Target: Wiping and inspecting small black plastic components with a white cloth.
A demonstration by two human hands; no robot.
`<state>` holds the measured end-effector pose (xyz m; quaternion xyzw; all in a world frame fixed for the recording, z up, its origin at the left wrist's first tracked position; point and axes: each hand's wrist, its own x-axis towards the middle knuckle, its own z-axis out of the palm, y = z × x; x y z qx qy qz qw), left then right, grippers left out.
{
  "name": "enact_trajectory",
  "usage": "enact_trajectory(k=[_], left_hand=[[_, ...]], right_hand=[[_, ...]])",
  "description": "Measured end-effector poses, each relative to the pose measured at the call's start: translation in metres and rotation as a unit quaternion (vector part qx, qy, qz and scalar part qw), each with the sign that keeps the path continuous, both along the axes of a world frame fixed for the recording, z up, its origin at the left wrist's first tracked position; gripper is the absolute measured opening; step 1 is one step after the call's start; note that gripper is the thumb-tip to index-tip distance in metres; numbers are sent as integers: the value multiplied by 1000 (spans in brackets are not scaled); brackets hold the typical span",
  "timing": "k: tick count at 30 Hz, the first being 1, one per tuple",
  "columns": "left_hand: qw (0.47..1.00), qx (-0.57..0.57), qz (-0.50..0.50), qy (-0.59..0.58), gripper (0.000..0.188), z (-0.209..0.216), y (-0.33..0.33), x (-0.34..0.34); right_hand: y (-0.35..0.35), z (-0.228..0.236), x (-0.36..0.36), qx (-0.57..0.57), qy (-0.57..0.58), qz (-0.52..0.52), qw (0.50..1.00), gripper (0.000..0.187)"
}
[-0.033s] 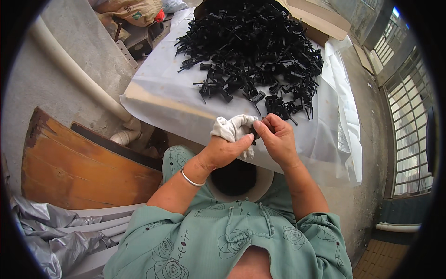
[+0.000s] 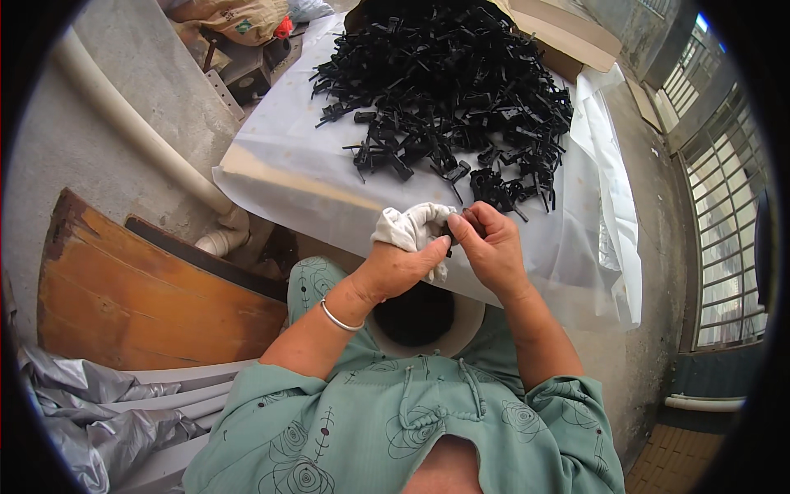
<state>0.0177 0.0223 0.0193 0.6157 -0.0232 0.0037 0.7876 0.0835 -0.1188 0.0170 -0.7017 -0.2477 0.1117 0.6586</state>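
My left hand has a white cloth around its fingers, while its thumb is bare. It is closed on a small black plastic part, mostly hidden by the fingers. Close beside it, my right hand has thumb and forefinger pinched together at that part; what lies between these fingertips is too small to make out. Both hands are over the near edge of the table. Just beyond them spreads a large heap of black plastic parts, with thin stems sticking out.
White sheeting covers the table. An opened cardboard box stands behind the heap. Between my knees is a pale bucket with dark contents. A curved wooden board and a pipe are at left, a barred window at right.
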Motion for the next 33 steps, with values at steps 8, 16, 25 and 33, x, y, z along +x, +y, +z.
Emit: enact_trajectory(k=[8, 16, 25, 33], left_hand=[[993, 63, 103, -13, 27, 0, -4, -4], [878, 390, 219, -171, 26, -15, -6, -4], [980, 99, 139, -99, 30, -12, 10, -2], [996, 78, 42, 19, 33, -3, 8, -7]], right_hand=[[0, -5, -4, -48, -126, 42, 990, 23], [13, -28, -9, -9, -25, 26, 999, 26], [-7, -2, 0, -196, -121, 81, 970, 13], [-8, -5, -2, -53, -144, 83, 985, 7]])
